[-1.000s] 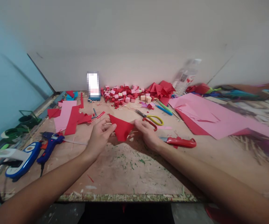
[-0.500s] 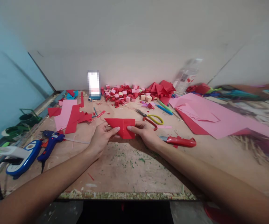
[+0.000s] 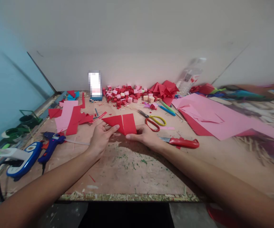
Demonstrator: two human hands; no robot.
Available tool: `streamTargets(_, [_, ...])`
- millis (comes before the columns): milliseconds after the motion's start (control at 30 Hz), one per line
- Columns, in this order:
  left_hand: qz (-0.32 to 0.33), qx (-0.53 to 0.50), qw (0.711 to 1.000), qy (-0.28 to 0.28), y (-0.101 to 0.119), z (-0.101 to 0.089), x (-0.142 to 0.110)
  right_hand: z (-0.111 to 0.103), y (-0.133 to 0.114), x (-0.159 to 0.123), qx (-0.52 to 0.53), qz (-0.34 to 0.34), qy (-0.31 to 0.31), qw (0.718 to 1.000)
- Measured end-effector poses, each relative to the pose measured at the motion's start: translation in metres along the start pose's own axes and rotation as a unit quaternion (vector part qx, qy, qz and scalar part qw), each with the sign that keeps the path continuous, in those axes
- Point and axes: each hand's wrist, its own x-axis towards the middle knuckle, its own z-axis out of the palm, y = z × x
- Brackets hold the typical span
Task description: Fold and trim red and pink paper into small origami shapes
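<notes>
A folded piece of red paper (image 3: 128,123) is held just above the table between both my hands. It has a pointed left end, a square right part and a pale slit or fold line between them. My left hand (image 3: 101,136) pinches the pointed part, thumb on top and fingers behind. At the lower right corner, my right hand (image 3: 144,136) grips the paper with its thumb in front; its other fingers are mostly hidden. Scissors (image 3: 152,121) with red and yellow handles lie just beyond my right hand. A red-handled knife (image 3: 184,142) rests to its right, blade partly behind my wrist.
Small red and pink paper cubes (image 3: 125,95) are heaped at the back beside a phone (image 3: 94,85). Large pink sheets (image 3: 203,112) lie right, paper pieces (image 3: 67,114) left. A blue glue gun (image 3: 50,147) and a power strip (image 3: 24,161) occupy the left side.
The red paper has tilted and moved slightly up and away, and the pale line in it now shows wider. My right thumb has slid down to the paper's lower right corner.
</notes>
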Motion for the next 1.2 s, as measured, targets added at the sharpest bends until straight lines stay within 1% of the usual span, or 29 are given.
streamTargets(100, [-0.008,0.007,1.000,-0.012,-0.002,-0.002,0.000,0.000,0.002,0.000,-0.019,0.007,-0.003,1.000])
streamTargets(200, [-0.020,0.003,0.998,-0.053,-0.004,-0.003,0.000,0.000,0.003,0.001,-0.008,-0.001,0.002,1.000])
streamTargets(267, [-0.031,0.002,0.997,-0.070,-0.005,-0.003,-0.001,0.000,0.003,0.001,-0.007,-0.002,0.003,1.000])
streamTargets(500, [-0.026,0.015,0.997,-0.071,-0.004,0.001,-0.002,-0.001,0.003,0.001,-0.031,-0.009,-0.003,0.999])
streamTargets(733, [-0.009,0.022,0.998,-0.058,-0.009,-0.002,0.000,-0.001,0.004,0.001,-0.061,0.004,0.002,0.998])
streamTargets(933, [0.001,0.024,0.999,-0.045,-0.008,-0.002,0.001,-0.001,0.007,0.001,-0.072,-0.019,-0.001,0.997])
streamTargets(1100, [0.043,0.037,0.998,0.012,-0.001,-0.010,0.009,0.000,0.002,-0.001,-0.066,-0.003,-0.001,0.998])
streamTargets(1167, [0.044,0.030,0.998,0.019,0.001,-0.013,0.011,0.001,0.000,-0.001,-0.064,0.000,0.011,0.998])
streamTargets(1200, [0.040,0.031,0.999,0.011,0.001,-0.013,0.011,0.002,0.001,-0.001,-0.063,-0.003,0.018,0.998])
